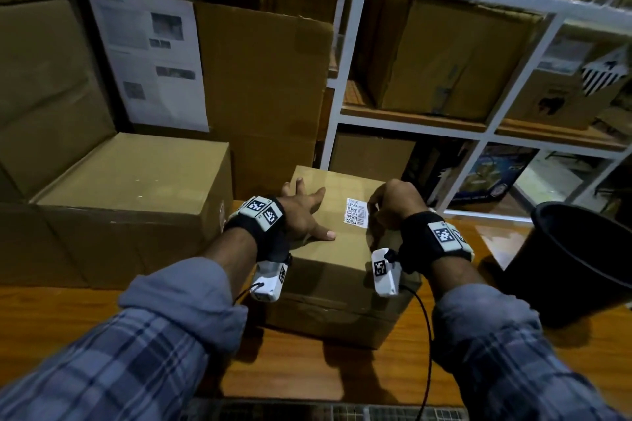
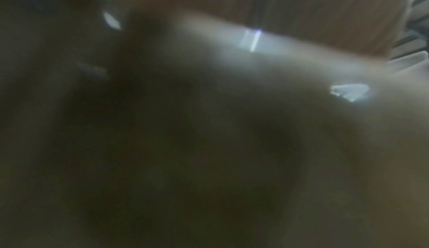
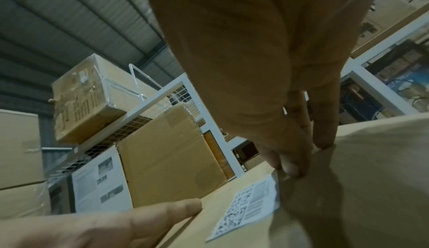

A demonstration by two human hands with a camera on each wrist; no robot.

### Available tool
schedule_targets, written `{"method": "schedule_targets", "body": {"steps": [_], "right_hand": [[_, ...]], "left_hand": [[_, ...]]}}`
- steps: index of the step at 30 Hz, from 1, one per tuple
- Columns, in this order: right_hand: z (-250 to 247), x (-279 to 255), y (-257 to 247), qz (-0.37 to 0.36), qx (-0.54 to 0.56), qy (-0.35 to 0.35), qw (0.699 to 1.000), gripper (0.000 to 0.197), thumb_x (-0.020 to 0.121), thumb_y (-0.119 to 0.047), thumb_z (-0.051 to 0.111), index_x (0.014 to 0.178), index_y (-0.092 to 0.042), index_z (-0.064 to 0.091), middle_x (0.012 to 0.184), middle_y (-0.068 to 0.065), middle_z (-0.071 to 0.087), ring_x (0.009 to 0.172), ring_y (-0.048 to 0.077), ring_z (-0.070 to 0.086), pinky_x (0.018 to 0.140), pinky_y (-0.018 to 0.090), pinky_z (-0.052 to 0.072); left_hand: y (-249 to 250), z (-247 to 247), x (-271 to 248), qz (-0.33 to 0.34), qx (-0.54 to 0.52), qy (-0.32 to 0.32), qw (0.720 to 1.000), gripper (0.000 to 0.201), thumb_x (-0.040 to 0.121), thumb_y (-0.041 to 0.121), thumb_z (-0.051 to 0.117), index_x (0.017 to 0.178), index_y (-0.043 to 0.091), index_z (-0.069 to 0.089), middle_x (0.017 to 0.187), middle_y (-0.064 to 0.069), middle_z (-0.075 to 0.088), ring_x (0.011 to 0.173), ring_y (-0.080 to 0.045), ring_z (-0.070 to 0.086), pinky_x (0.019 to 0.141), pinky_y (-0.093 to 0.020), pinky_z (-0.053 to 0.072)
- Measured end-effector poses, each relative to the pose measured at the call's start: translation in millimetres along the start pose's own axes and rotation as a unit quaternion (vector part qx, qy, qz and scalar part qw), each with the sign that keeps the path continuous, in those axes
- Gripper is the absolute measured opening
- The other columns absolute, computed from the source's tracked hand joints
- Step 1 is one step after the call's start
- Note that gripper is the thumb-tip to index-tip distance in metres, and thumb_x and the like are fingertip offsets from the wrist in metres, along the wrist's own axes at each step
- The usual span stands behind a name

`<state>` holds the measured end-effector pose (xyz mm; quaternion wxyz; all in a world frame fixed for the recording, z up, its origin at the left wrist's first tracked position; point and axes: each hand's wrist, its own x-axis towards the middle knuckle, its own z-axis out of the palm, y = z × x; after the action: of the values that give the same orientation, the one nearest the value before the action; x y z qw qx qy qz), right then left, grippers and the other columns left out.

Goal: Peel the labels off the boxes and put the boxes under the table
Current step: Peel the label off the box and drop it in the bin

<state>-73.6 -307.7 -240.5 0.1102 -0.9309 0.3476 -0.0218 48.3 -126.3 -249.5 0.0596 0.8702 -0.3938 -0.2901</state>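
Dim light, blurred left-wrist view

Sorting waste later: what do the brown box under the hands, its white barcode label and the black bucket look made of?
Brown box: corrugated cardboard, matt; creased flaps and a taped seam show.
White barcode label: thin printed paper sticker, slightly glossy; the right hand picks at its edge while the left hand presses the box.
Black bucket: probably moulded plastic, smooth and dull.

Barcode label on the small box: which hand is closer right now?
Right. The right hand has its fingertips at the edge of the label, apparently starting the peel. The left hand lies flat on the box top, beside the label without touching it.
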Motion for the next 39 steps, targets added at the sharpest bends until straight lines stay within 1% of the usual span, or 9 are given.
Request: {"method": "schedule_targets", "body": {"steps": [5, 10, 17, 24, 27, 31, 35, 37, 39], "right_hand": [[-1.2, -2.4, -6.8, 0.006, -0.009, 0.008, 1.0, 0.011, 0.081, -0.013, 0.083, 0.09, -0.021, 0.083, 0.093, 0.002, 0.075, 0.087, 0.021, 0.069, 0.075, 0.031, 0.058], [-2.2, -2.1, -9.8, 0.011, -0.018, 0.004, 1.0, 0.013, 0.08, -0.012, 0.082, 0.091, -0.019, 0.083, 0.095, 0.003, 0.076, 0.09, 0.023, 0.07, 0.082, 0.036, 0.062], [-2.5, -2.5, -15.9, 0.012, -0.03, -0.011, 0.999, 0.018, 0.078, -0.015, 0.084, 0.095, -0.015, 0.081, 0.099, 0.005, 0.076, 0.094, 0.024, 0.07, 0.087, 0.041, 0.063], [-4.9, -4.2, -15.0, 0.003, -0.043, -0.023, 0.999, 0.014, 0.074, -0.013, 0.085, 0.087, -0.017, 0.08, 0.093, 0.002, 0.074, 0.092, 0.022, 0.07, 0.083, 0.038, 0.063], [-5.1, -4.7, -13.1, 0.0, -0.042, -0.024, 0.999, 0.02, 0.075, -0.012, 0.086, 0.092, -0.019, 0.081, 0.096, 0.0, 0.074, 0.094, 0.021, 0.069, 0.085, 0.036, 0.062], [-3.7, -5.2, -8.7, 0.003, -0.02, -0.013, 1.0, 0.022, 0.081, -0.009, 0.083, 0.099, -0.021, 0.079, 0.1, 0.001, 0.074, 0.093, 0.02, 0.067, 0.077, 0.031, 0.056], [-4.4, -7.0, -11.7, 0.002, -0.03, -0.01, 1.0, 0.017, 0.082, -0.011, 0.084, 0.096, -0.019, 0.08, 0.1, 0.002, 0.074, 0.096, 0.022, 0.069, 0.087, 0.037, 0.061], [-4.6, -6.5, -13.4, -0.001, -0.04, -0.011, 0.999, 0.015, 0.081, -0.012, 0.084, 0.094, -0.019, 0.08, 0.1, 0.003, 0.074, 0.097, 0.023, 0.069, 0.088, 0.04, 0.062], [-5.2, -6.0, -14.1, -0.002, -0.045, -0.015, 0.999, 0.013, 0.08, -0.011, 0.083, 0.091, -0.018, 0.081, 0.1, 0.003, 0.075, 0.097, 0.023, 0.069, 0.088, 0.039, 0.061]], "left_hand": [[-0.2, 1.0, -0.5, -0.002, 0.0, 0.002, 1.0, 0.119, 0.084, 0.067, 0.072, 0.162, 0.041, -0.013, 0.165, -0.007, -0.036, 0.152, -0.04, -0.028, 0.12, -0.069, 0.0], [-1.7, 2.8, -0.2, 0.006, -0.017, 0.004, 1.0, 0.118, 0.084, 0.065, 0.072, 0.163, 0.041, -0.012, 0.165, -0.006, -0.037, 0.152, -0.039, -0.03, 0.12, -0.069, -0.002], [-4.7, 3.9, 3.7, 0.012, -0.024, 0.001, 1.0, 0.12, 0.082, 0.068, 0.073, 0.162, 0.042, -0.014, 0.163, -0.006, -0.038, 0.151, -0.04, -0.032, 0.119, -0.07, -0.002], [-4.9, 4.4, 5.0, 0.011, -0.03, -0.002, 0.999, 0.12, 0.082, 0.067, 0.073, 0.162, 0.042, -0.014, 0.163, -0.005, -0.04, 0.15, -0.04, -0.034, 0.119, -0.071, -0.002], [-4.8, 4.4, 5.3, 0.011, -0.026, -0.004, 1.0, 0.12, 0.083, 0.067, 0.072, 0.162, 0.042, -0.014, 0.163, -0.006, -0.04, 0.15, -0.04, -0.034, 0.12, -0.071, -0.001], [-4.1, 4.8, 4.3, 0.011, -0.019, -0.001, 1.0, 0.119, 0.084, 0.067, 0.072, 0.162, 0.041, -0.014, 0.163, -0.007, -0.039, 0.15, -0.041, -0.032, 0.12, -0.07, -0.001], [-3.7, 4.7, 4.4, 0.013, -0.022, 0.001, 1.0, 0.12, 0.084, 0.066, 0.072, 0.162, 0.04, -0.014, 0.163, -0.007, -0.039, 0.15, -0.041, -0.033, 0.12, -0.07, -0.002], [-4.2, 4.4, 5.0, 0.014, -0.021, 0.0, 1.0, 0.12, 0.084, 0.066, 0.072, 0.162, 0.04, -0.015, 0.163, -0.008, -0.039, 0.15, -0.041, -0.033, 0.12, -0.07, -0.002], [-5.0, 4.8, 5.5, 0.014, -0.023, 0.001, 1.0, 0.119, 0.084, 0.066, 0.072, 0.162, 0.041, -0.014, 0.163, -0.007, -0.039, 0.15, -0.041, -0.033, 0.12, -0.071, -0.002]]}}
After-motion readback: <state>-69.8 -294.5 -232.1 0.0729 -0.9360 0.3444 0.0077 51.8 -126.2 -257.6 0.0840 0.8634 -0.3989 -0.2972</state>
